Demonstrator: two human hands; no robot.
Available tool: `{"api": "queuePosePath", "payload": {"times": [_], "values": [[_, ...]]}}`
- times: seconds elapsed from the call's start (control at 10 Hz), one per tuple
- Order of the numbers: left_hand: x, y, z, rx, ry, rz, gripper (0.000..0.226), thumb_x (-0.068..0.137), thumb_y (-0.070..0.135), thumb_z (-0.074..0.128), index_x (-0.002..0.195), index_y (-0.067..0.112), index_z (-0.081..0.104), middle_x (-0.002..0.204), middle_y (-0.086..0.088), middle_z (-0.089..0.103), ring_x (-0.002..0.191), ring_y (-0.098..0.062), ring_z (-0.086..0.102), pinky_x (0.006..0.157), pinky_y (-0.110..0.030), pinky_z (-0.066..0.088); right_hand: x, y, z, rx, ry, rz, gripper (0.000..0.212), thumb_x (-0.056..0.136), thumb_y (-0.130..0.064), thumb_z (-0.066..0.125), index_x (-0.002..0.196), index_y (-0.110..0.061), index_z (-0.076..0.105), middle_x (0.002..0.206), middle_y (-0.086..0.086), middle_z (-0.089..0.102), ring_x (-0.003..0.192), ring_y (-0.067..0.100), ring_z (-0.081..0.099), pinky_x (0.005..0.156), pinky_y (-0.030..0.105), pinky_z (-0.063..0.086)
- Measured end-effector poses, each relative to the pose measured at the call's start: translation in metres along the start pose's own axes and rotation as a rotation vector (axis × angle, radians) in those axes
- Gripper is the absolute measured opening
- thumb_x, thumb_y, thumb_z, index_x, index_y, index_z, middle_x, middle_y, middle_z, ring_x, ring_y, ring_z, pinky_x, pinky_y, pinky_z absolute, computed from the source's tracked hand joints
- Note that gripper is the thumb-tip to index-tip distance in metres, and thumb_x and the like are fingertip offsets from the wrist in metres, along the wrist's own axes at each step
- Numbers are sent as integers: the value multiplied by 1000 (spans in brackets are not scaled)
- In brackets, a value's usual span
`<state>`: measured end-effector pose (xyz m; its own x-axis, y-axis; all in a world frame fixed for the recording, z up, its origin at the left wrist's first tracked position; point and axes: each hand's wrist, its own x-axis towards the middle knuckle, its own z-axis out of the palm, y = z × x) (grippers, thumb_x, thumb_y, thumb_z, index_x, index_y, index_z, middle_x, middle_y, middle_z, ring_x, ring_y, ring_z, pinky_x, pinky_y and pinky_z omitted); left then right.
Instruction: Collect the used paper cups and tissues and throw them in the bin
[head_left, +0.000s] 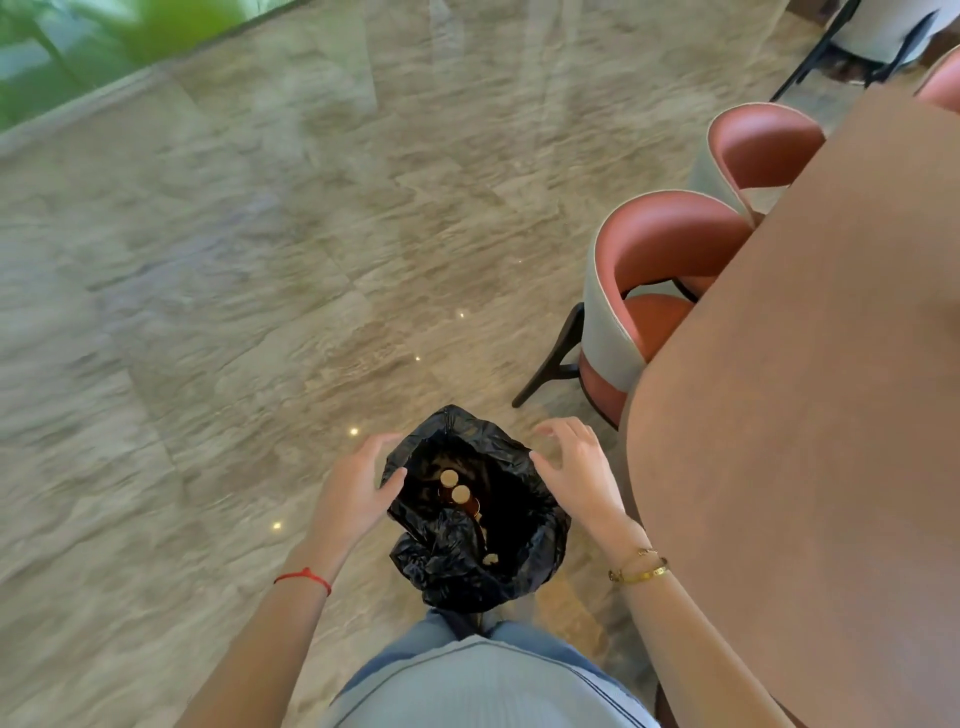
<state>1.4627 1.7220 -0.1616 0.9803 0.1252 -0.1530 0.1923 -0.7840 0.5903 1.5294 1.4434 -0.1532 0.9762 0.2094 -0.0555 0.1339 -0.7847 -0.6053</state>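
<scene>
A bin lined with a black plastic bag (511, 558) stands on the floor right in front of my legs. Inside it lie brown paper cups (457, 491), their pale round bottoms showing. My left hand (356, 491) is at the bag's left rim, thumb touching the plastic, fingers spread. My right hand (576, 467) hovers just right of the bag's rim, fingers apart and holding nothing. No tissues are visible.
A large brown table (831, 415) fills the right side, its edge close to my right arm. Two pink chairs (654, 291) are tucked against it. Polished stone floor (234, 312) stretches to the left and ahead; a green window strip lies far left.
</scene>
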Motion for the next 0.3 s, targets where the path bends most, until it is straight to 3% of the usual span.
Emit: {"api": "queuePosePath", "payload": {"times": [0.1,0.2,0.3], "values": [[-27,15,-6,20,45,8,44,92,36,58,134,29,48,126,4,61,78,-9,52,74,-32,50,-15,-1,-14,10,6,-53,31,89,-27,62,119,-20,59,121,-5,56,116,11,46,95,22,39],[-64,33,-10,23,106,24,44,92,36,59,134,28,48,140,9,51,94,-14,62,85,-28,50,-40,-3,-30,17,8,-112,30,89,-26,62,119,-20,59,121,-5,56,116,12,47,97,24,41],[-99,47,-11,-10,199,21,44,92,34,59,134,29,48,141,7,50,84,-12,57,82,-28,49,-63,-1,-42,42,39,-161,30,89,-26,62,119,-21,59,119,-6,57,114,12,47,97,25,42]]}}
